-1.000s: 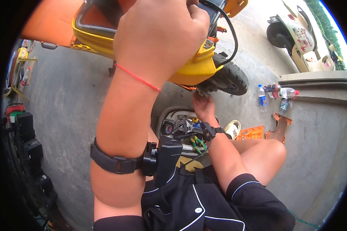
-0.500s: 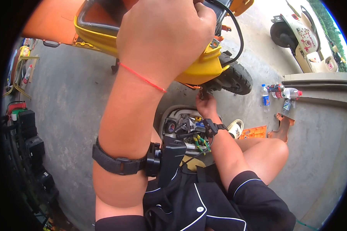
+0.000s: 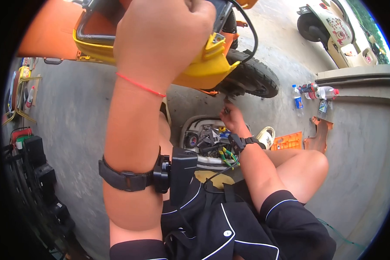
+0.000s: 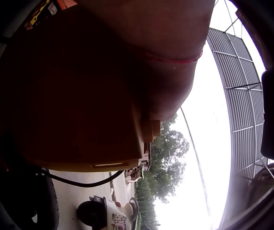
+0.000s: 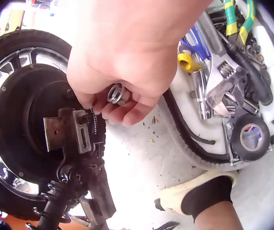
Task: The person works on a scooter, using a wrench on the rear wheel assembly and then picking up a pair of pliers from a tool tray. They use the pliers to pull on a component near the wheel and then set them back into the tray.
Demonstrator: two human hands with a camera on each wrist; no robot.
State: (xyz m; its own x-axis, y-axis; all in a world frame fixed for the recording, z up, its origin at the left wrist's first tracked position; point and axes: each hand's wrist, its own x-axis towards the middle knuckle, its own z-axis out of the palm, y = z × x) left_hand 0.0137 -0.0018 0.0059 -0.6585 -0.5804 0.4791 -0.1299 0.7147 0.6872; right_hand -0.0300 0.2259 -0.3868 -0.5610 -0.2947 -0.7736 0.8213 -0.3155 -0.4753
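In the right wrist view, my right hand [image 5: 122,62] is palm up beside the wheel hub, with curled fingers holding a shiny metal nut [image 5: 123,98] and what look like washers. Close by is the axle bracket [image 5: 82,132], slotted and dark, at the hub of the rear wheel [image 5: 24,100]. High in the head view, my left hand [image 3: 164,39] lies over the scooter's yellow body panel [image 3: 203,71]. Its thumb is bent, while the other fingers are hidden behind the hand, so I cannot tell what they hold.
An open tool tray [image 3: 186,130] stands between my legs, holding an adjustable wrench [image 5: 223,76], black tape [image 5: 252,137] and green-yellow pliers [image 3: 225,156]. Orange panels [image 3: 286,142] and bottles [image 3: 297,97] lie to the right. A white scooter [image 3: 338,34] is parked beyond.
My right hand has drawn back slightly from the wheel hub toward the tool tray. My left hand stays up at the scooter body; the head view has shifted a little.
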